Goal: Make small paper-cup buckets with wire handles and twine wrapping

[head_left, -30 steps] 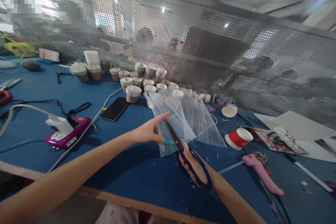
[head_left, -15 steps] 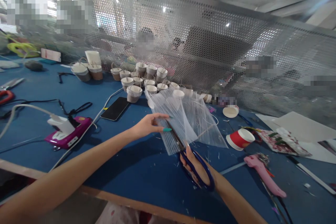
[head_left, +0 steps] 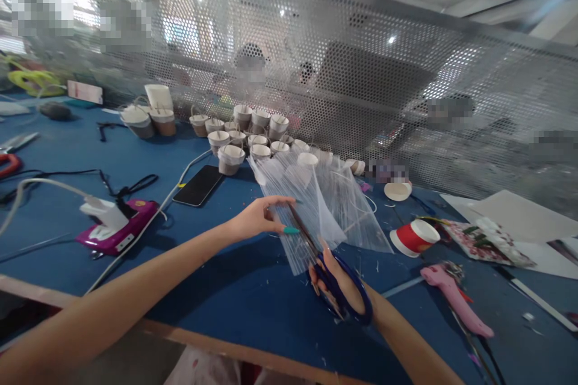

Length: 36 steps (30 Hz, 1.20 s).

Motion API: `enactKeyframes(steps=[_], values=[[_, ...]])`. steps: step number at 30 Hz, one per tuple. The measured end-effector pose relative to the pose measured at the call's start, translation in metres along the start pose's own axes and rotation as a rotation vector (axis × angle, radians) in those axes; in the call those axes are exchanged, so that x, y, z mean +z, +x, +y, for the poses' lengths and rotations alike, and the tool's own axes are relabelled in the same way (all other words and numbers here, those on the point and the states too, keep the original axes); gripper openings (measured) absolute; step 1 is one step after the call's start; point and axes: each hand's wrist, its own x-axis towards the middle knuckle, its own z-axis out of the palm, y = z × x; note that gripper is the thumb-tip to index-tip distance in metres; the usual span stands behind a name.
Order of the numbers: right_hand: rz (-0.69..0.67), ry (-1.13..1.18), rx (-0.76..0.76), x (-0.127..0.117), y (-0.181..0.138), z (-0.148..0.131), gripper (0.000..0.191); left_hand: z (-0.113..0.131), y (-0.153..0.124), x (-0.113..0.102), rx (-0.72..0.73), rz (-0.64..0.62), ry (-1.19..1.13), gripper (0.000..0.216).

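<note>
A clear, finely striped plastic sheet slants over the blue table. My left hand, with teal nails, is at its left edge, thumb in front and fingers curved around the edge. My right hand grips large scissors with dark blue handles. Their blades point up and left across the sheet towards my left fingertips. Part of the sheet curls up beside the blades. Where exactly the blade tips meet the sheet is hard to make out.
Behind the sheet stand several small paper cups with handles. A black phone and a purple power strip lie left. On the right are a red-banded cup and a pink glue gun. A perforated metal screen borders the back.
The scissors and my right hand have shifted slightly, and the blades look more blurred. The sheet's near corner has moved slightly down. My left hand stays almost in place.
</note>
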Motion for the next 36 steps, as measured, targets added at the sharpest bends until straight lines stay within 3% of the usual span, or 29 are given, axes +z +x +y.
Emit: enactKeyframes(steps=[10, 19, 36], values=[[0.083, -0.008, 0.019, 0.0078, -0.0061, -0.0071, 0.068, -0.0042, -0.0006, -0.0013, 0.023, -0.015, -0.054, 0.075], [0.081, -0.008, 0.076, 0.0051, -0.0047, -0.0042, 0.066, 0.0004, -0.0024, -0.0007, 0.01, -0.021, -0.051, 0.073], [0.069, -0.063, -0.017, 0.0028, -0.0036, -0.0016, 0.066, 0.0046, -0.0036, 0.0009, 0.004, -0.016, -0.092, 0.078]])
